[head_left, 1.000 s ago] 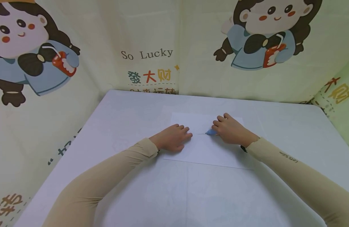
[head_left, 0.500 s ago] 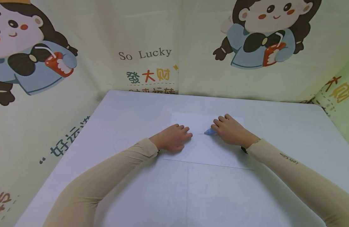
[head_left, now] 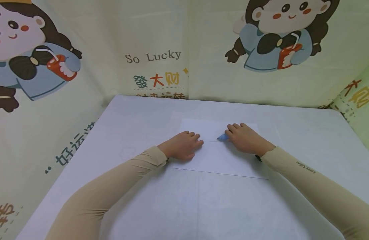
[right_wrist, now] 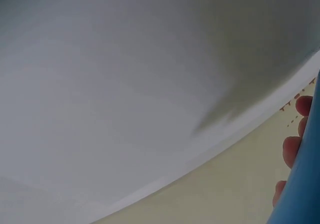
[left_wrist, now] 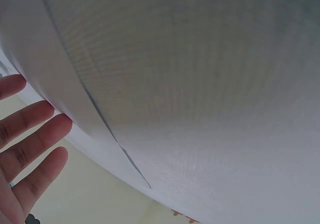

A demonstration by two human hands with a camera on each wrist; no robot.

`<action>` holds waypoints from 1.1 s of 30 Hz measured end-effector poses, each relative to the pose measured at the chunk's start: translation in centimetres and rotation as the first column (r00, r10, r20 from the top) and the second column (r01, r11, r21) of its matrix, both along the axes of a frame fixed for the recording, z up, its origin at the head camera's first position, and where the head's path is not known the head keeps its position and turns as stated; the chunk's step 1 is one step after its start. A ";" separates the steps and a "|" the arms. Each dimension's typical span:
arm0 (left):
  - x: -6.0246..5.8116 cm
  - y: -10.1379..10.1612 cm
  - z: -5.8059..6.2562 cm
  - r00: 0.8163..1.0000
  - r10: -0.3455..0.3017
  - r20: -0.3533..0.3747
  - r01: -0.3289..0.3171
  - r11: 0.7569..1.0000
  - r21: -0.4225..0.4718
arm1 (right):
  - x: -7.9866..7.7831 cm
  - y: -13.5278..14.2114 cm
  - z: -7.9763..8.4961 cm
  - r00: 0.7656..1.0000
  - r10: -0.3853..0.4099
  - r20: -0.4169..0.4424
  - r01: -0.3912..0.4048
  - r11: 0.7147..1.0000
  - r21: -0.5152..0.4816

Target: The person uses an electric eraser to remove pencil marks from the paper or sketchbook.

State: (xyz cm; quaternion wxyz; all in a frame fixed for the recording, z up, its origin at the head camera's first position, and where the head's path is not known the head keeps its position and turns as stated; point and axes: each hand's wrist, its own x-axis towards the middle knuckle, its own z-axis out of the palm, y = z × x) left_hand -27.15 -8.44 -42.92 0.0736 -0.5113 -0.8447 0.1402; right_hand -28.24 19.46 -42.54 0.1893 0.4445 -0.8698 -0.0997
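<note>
A white sheet of paper [head_left: 220, 163] lies on the table, with a short faint line [head_left: 213, 141] near its middle. My left hand [head_left: 182, 145] rests on the left part of the sheet, fingers spread and fairly straight; the left wrist view shows its fingers [left_wrist: 37, 129] holding nothing. My right hand [head_left: 244, 137] grips a thick blue pen-like tool [head_left: 223, 137] with a narrow tip pointing left. That tip is beside the line's right end; whether it touches the paper I cannot tell. Curled fingertips [right_wrist: 291, 151] show behind the blue barrel [right_wrist: 302, 179] in the right wrist view.
A white-covered table [head_left: 160, 206] extends around the sheet on every side. Behind it hangs a pale printed curtain [head_left: 208, 60] with cartoon figures and lettering, which also runs along the left and right sides.
The tip of the blue tool has shifted slightly left, then back right and a little farther away. My right hand has changed its angle a little; the left hand stays put.
</note>
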 end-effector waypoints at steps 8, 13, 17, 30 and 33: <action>0.0 -0.2 -0.1 1.000 -0.006 -0.004 0.006 1.000 0.012 | -0.2 0.0 -0.1 0.997 0.050 -0.051 -0.052 0.998 -0.024; 0.2 -0.3 0.2 1.000 -0.011 0.007 0.011 1.000 0.016 | -0.2 -0.1 0.1 0.992 0.062 -0.105 -0.064 0.998 -0.009; 0.3 -0.4 0.3 1.000 -0.015 0.000 0.015 1.000 0.014 | -0.2 -0.2 0.0 0.991 0.056 -0.124 -0.060 0.998 -0.031; 0.3 -0.4 0.2 1.000 -0.005 -0.013 0.005 1.000 -0.004 | 0.2 -0.4 0.0 1.000 -0.010 0.005 0.010 0.999 -0.051; 0.3 -0.5 0.1 1.000 -0.010 -0.011 0.010 1.000 0.004 | 0.3 -0.4 0.1 1.000 -0.023 0.020 0.024 0.999 -0.039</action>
